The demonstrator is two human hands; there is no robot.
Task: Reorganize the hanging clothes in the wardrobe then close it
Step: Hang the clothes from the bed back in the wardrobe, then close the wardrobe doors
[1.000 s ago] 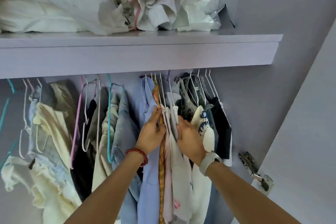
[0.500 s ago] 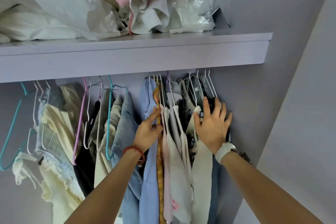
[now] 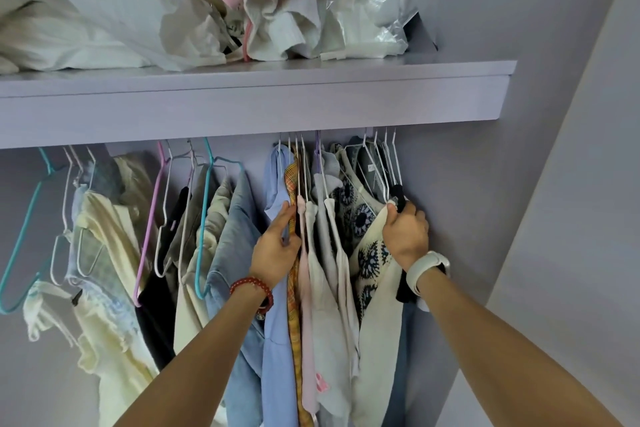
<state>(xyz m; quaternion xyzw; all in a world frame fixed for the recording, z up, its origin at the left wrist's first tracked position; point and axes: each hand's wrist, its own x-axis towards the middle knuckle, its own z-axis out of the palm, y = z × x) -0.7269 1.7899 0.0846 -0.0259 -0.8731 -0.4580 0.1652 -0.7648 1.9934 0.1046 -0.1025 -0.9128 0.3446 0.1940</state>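
Since half a second ago the right hand (image 3: pixel 406 236) has gone from flat and spread on the rightmost garments to curled, gripping the black garment (image 3: pixel 399 196) by the wardrobe's side wall (image 3: pixel 460 218). Left hand (image 3: pixel 275 246), fingers nearly straight, rests between the light-blue shirt (image 3: pixel 277 340) and plaid garment (image 3: pixel 292 177). Hanging clothes crowd right under the shelf (image 3: pixel 256 107); looser gaps lie left.

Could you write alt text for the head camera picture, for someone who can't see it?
Two bare hands reach into an open wardrobe: the left hand rests on a light blue shirt, while the right hand grips garments at the right end of the row. More clothes hang on hangers to the left, under a shelf piled with fabrics and plastic bags.
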